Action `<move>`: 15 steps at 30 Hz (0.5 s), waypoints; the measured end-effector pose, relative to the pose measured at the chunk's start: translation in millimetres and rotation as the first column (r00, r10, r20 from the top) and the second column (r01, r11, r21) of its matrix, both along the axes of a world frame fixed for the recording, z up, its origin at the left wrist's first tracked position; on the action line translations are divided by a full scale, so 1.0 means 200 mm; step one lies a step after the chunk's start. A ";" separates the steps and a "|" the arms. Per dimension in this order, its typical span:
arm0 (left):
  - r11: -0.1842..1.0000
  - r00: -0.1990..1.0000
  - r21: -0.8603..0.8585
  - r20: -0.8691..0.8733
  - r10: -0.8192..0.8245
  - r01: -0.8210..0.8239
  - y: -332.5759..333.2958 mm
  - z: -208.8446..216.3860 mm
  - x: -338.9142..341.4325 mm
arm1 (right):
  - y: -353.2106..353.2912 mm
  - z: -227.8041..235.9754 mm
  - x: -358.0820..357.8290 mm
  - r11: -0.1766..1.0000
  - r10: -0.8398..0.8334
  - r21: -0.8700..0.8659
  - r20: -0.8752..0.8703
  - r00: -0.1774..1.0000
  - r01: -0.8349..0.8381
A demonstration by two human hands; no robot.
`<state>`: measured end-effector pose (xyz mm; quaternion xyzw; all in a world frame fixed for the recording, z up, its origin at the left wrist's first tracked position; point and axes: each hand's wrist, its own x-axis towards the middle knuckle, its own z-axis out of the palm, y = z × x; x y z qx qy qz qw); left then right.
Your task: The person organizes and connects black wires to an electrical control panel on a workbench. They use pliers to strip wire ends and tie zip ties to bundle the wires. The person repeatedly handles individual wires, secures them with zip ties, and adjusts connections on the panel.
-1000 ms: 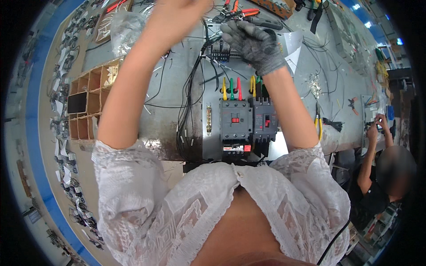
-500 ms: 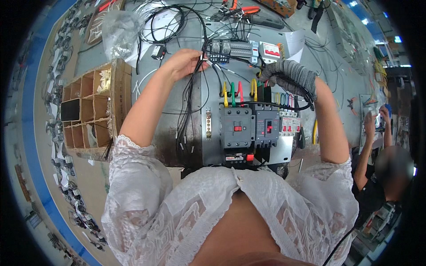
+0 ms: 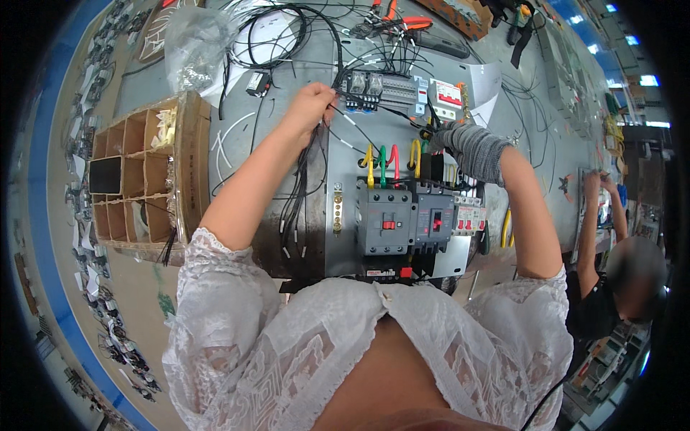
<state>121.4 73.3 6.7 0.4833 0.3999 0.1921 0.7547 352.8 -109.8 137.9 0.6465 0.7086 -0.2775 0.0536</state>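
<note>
My bare left hand (image 3: pixel 310 109) is closed in a pinch on a bundle of black wires (image 3: pixel 293 208), just left of a row of relays (image 3: pixel 363 87) and terminal blocks. The wires' tagged ends hang below it. My right hand (image 3: pixel 466 147), in a grey knitted glove, is closed around black wires (image 3: pixel 425 131) below a white breaker with a red switch (image 3: pixel 447 97); its fingertips are partly hidden. Under the hands, on a metal mounting plate (image 3: pixel 339 269), are a large grey breaker (image 3: pixel 386 223), a smaller one (image 3: pixel 433 221) and yellow, green and red wire loops (image 3: pixel 382 167).
A divided cardboard box (image 3: pixel 194 165) stands on the left. Coiled black cable (image 3: pixel 277 36), a plastic bag (image 3: pixel 194 54) and orange-handled pliers (image 3: pixel 413 23) lie at the back. A brass terminal bar (image 3: pixel 338 208) is on the plate. A co-worker (image 3: pixel 600 287) works at the far right.
My left hand has turned and closed more tightly on the wires. My right hand has moved slightly down, and the thick black wire loop beneath it has gone from its earlier place.
</note>
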 end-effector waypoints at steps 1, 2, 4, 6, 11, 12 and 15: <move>0.999 0.999 0.024 -0.028 0.023 -0.022 -0.01 0.00 0.01 | 0.00 -0.01 0.00 1.000 0.021 0.018 0.007 1.000 -0.021; 0.998 0.997 0.048 -0.056 0.046 -0.043 -0.03 0.01 0.02 | 0.00 -0.03 0.00 0.998 0.037 0.040 0.013 0.999 -0.037; 0.994 0.989 0.073 -0.116 0.087 -0.079 -0.06 0.02 0.04 | 0.02 -0.03 -0.01 0.997 0.022 0.070 -0.006 1.000 -0.022; 0.993 0.987 0.059 -0.118 0.111 -0.104 -0.06 0.03 0.05 | 0.02 0.01 -0.05 0.994 -0.091 0.055 -0.068 0.994 0.095; 0.995 0.990 0.035 -0.096 0.099 -0.096 -0.05 0.01 0.04 | -0.03 0.04 -0.11 0.938 -0.346 -0.040 -0.128 0.930 0.343; 0.998 0.995 0.015 -0.067 0.068 -0.068 -0.03 -0.02 0.03 | -0.05 0.03 -0.13 0.868 -0.496 -0.145 -0.287 0.819 0.475; 0.995 0.998 -0.091 0.043 0.042 -0.038 0.03 -0.08 0.00 | -0.08 0.06 -0.18 0.842 -0.522 -0.206 -0.081 0.849 0.498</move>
